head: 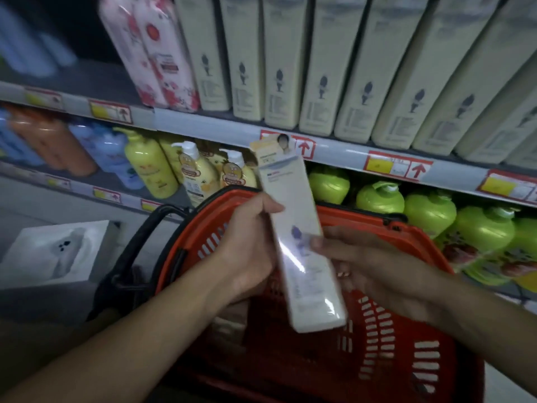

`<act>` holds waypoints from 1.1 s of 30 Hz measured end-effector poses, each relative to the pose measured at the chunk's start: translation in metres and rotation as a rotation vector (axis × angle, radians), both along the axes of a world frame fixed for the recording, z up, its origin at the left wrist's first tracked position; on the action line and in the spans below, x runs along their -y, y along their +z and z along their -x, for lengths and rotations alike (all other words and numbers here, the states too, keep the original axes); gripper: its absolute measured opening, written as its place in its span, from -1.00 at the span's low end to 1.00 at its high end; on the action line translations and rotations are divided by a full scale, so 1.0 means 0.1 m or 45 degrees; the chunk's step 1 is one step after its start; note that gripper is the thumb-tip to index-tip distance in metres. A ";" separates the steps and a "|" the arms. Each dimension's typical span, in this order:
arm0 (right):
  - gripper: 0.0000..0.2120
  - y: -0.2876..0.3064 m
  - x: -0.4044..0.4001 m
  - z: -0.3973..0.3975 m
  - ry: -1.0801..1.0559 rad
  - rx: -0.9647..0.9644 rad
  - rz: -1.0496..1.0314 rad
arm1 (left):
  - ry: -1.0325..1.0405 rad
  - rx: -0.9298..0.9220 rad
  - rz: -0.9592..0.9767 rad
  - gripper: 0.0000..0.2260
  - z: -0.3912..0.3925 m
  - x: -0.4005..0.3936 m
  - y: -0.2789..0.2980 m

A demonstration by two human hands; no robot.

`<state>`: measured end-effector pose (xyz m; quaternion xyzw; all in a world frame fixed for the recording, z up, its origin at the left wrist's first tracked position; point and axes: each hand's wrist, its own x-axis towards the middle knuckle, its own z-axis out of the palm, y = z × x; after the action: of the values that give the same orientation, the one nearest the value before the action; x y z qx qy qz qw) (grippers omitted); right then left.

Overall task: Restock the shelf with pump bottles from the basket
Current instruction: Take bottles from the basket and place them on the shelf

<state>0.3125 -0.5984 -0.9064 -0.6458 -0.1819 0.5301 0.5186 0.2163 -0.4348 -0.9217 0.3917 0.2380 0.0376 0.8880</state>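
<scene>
Both hands are up over the red basket (pixel 386 338), sharing one tall white boxed bottle (pixel 302 248). The left hand (pixel 247 245) grips the box about its middle, thumb lying across the near face and the fingers (pixel 261 205) curled round the far edge. The right hand (pixel 374 266) holds it lower down from the other side, thumb pressed on the front by the small purple mark, the rest of that hand wrapped behind. The box leans, its top tipped up and to the left toward the shelf edge (pixel 343 149), its base hanging over the inside of the basket.

The basket sits just in front of the shelving, its black handle (pixel 136 242) folded out to the left. On the upper shelf stands a row of matching cream boxes (pixel 316 68), packed side by side, with two pink floral bottles (pixel 154 53) at their left. Below are yellow pump bottles (pixel 151 167) and green round-capped bottles (pixel 430 210). What lies in the basket bottom is too dark and blurred for me to make out, possibly more packs.
</scene>
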 end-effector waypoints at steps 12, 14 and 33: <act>-0.54 0.46 0.00 0.30 -0.244 0.124 -0.339 | -0.163 0.077 -1.031 -0.49 0.42 -0.08 0.66; -0.51 0.63 0.06 0.24 -0.306 0.218 -0.407 | -0.176 0.151 -1.124 -0.44 0.41 -0.05 0.90; -0.49 3.36 1.32 -0.85 -0.529 1.650 -0.665 | 0.136 0.924 -1.379 -0.44 -1.27 1.23 3.41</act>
<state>0.3972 -0.7307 -0.5699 -0.7064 -0.4467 -0.1288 0.5337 0.3431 -0.5581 -0.5812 0.7337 -0.1105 0.3260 0.5859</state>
